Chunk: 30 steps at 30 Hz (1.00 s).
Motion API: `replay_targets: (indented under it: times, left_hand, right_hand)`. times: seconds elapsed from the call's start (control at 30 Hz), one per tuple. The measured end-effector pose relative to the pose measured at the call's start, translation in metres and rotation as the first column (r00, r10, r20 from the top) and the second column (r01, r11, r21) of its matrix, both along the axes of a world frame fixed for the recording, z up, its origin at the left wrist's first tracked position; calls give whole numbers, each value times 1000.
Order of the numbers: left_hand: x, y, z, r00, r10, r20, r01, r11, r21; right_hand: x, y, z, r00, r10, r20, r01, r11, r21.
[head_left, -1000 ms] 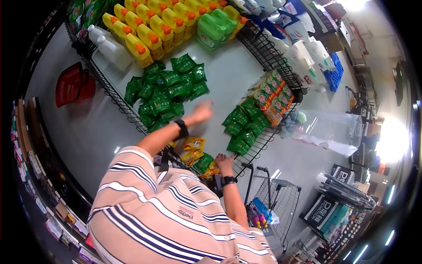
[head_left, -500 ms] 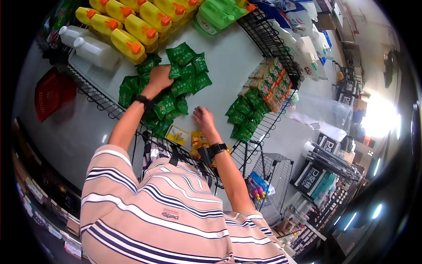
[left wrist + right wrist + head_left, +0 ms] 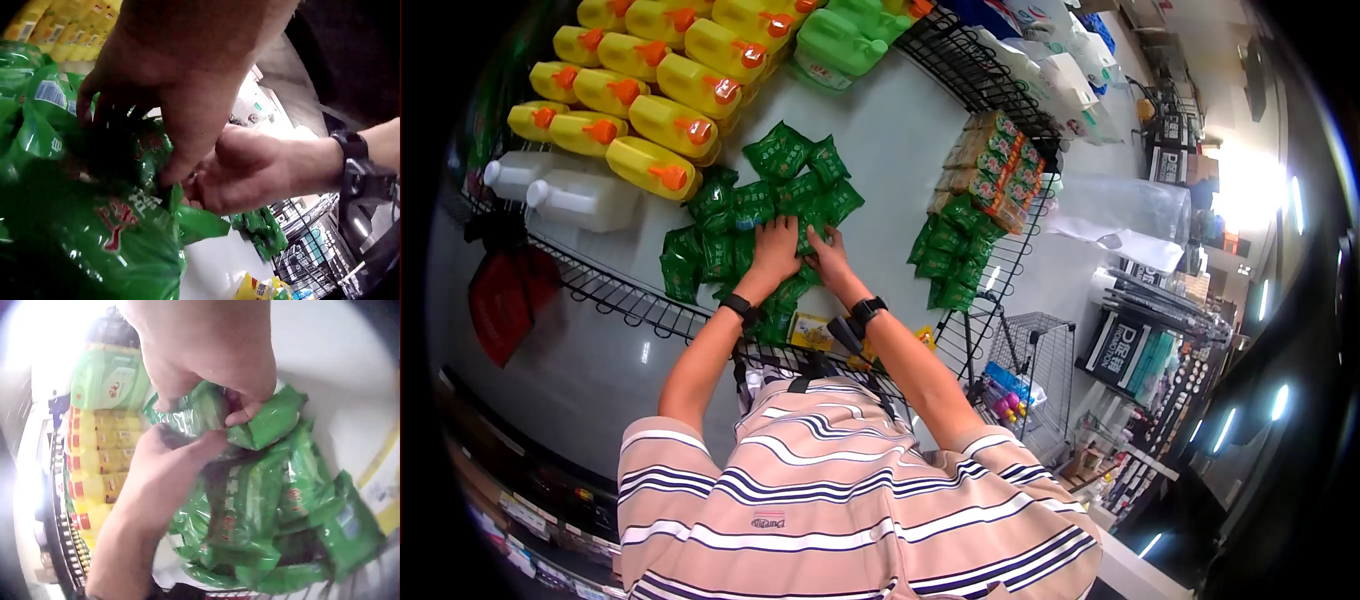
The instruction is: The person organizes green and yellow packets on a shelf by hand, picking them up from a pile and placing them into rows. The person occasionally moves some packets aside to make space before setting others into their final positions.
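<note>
Green packets (image 3: 780, 150) lie in a loose pile on the pale surface. Over the pile's middle, my left hand (image 3: 775, 252) curls its fingers and thumb round a glossy green packet (image 3: 150, 147). Close on its right, my right hand (image 3: 832, 262) pinches a green packet (image 3: 269, 422) from above. In the right wrist view, the left hand (image 3: 169, 465) reaches in from the left, its fingertips near the right hand (image 3: 212, 356). Both hands partly hide the packets beneath them, so whether they share one packet is unclear.
Yellow bottles (image 3: 635, 55), green jugs (image 3: 840, 45) and white jugs (image 3: 585, 200) stand at the back left. Orange-green boxed packs (image 3: 990, 165) and more green packets (image 3: 950, 250) sit at the right. A wire rim (image 3: 620, 305) borders the near side; a wire cart (image 3: 1040, 370) stands beyond.
My right hand has moved left from bare surface to the pile, beside my left hand. My left hand has shifted nearer the pile's centre. The view has turned slightly.
</note>
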<state>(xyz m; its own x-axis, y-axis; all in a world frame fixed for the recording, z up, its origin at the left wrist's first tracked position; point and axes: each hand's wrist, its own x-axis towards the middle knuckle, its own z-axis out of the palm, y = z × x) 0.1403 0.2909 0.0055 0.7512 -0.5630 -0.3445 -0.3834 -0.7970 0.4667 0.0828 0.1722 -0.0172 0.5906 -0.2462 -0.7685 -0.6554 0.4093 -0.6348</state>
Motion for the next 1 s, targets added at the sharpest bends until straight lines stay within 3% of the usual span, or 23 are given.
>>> replay_targets:
  times: [0.13,0.2,0.23,0.3,0.33,0.4,0.47,0.57,0.67,0.73,0.8,0.83,0.87,0.93,1.0]
  left_hand:
    - [5,-9,18,999,15,39,-7,982,-187]
    - [7,-24,26,1000,-22,17,27,873,-487]
    - [5,-37,27,999,-37,19,42,872,-487]
    - [-3,-70,24,992,69,-101,-116,799,-590]
    - [-8,-86,18,993,57,-101,-106,797,-595]
    - [-14,-124,3,898,-24,-440,-286,727,-624]
    - [-19,-161,5,911,-61,-409,-239,728,-642]
    - [-26,-217,8,899,-224,-377,-132,681,-720]
    - [-32,-261,6,930,-189,-315,-103,689,-717]
    - [-37,-277,-4,933,-222,-282,-66,667,-743]
    - [-55,-285,-38,989,-57,-135,-42,776,-630]
    - [-61,-285,-43,967,-10,-253,-158,759,-632]
    - [-68,-283,-48,968,-13,-249,-151,765,-626]
    - [-76,-277,-54,872,143,-467,-403,751,-522]
    - [-79,-268,-53,861,167,-481,-421,765,-488]
  right_hand:
    - [-9,-21,22,995,31,91,-31,1000,-7]
    - [-17,-39,34,955,-257,145,217,944,249]
    - [-22,-48,40,935,-322,150,279,927,251]
    - [-36,-77,43,917,-366,159,320,912,255]
    - [-44,-90,47,903,-397,162,349,900,259]
    - [-60,-115,49,872,-470,133,437,872,221]
    - [-81,-151,42,834,-525,170,459,830,316]
    - [-91,-188,59,752,-626,205,571,775,271]
    - [-98,-223,52,692,-694,198,661,720,213]
    - [-102,-245,28,743,-663,92,669,732,-127]
    - [-109,-248,9,744,-665,66,662,721,-206]
    - [-111,-247,5,766,-641,42,633,742,-221]
    - [-113,-245,2,789,-614,17,600,765,-236]
    - [-122,-234,2,796,-598,95,605,782,-151]
    - [-131,-216,10,729,-682,59,683,720,-124]
